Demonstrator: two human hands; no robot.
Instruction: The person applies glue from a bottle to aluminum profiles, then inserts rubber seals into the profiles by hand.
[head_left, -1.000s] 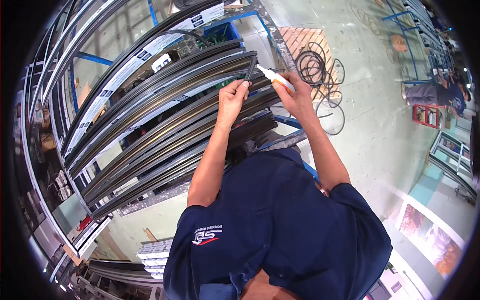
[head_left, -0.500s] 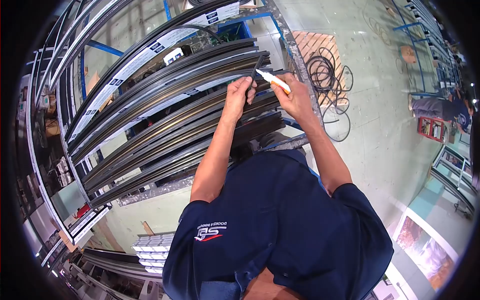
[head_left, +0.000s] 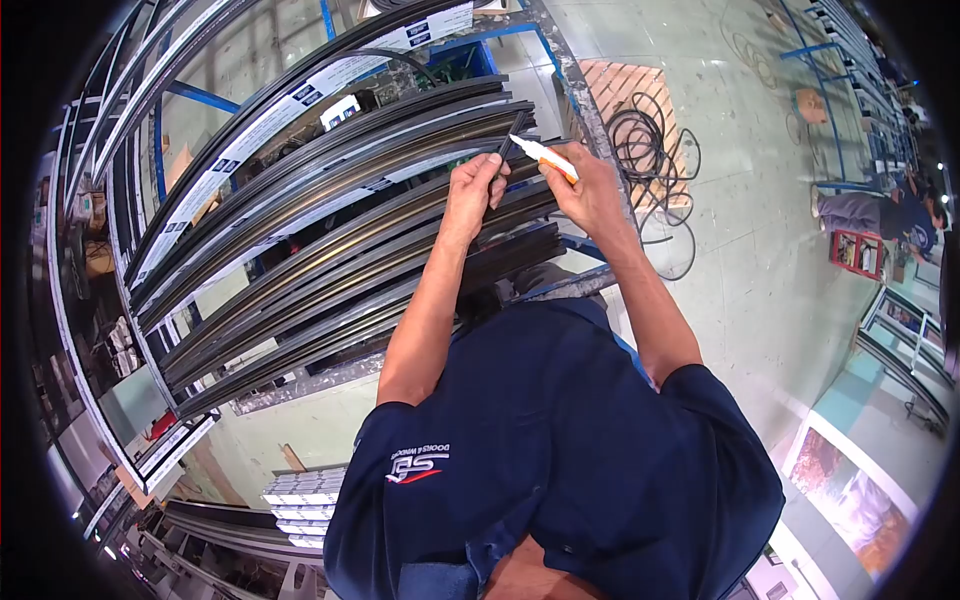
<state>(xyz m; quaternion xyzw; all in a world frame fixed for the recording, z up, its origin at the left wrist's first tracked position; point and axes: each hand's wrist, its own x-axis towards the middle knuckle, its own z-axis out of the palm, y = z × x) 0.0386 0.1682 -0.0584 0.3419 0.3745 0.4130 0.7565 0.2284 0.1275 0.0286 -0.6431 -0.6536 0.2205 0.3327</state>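
Note:
My left hand (head_left: 475, 192) is closed on a thin black strip (head_left: 513, 135), pinched between thumb and fingers. In my right hand (head_left: 585, 188) is a white glue bottle with an orange band (head_left: 550, 160), its narrow tip pointing up and left at the strip. The tip looks close to or touching the strip; which of the two is too small to tell. Below both hands lie long dark profiles (head_left: 340, 220) in a row, some with bronze-coloured faces.
Coiled black cable (head_left: 640, 140) lies on a wooden pallet (head_left: 620, 85) to the right. A blue bin (head_left: 470, 62) stands beyond the profiles. At the far right, another person (head_left: 890, 215) is beside a red crate (head_left: 857, 254). White-framed profiles (head_left: 75, 300) stand at the left.
The view has shifted slightly. The bottle tip has moved a little along the strip, and both hands keep their holds.

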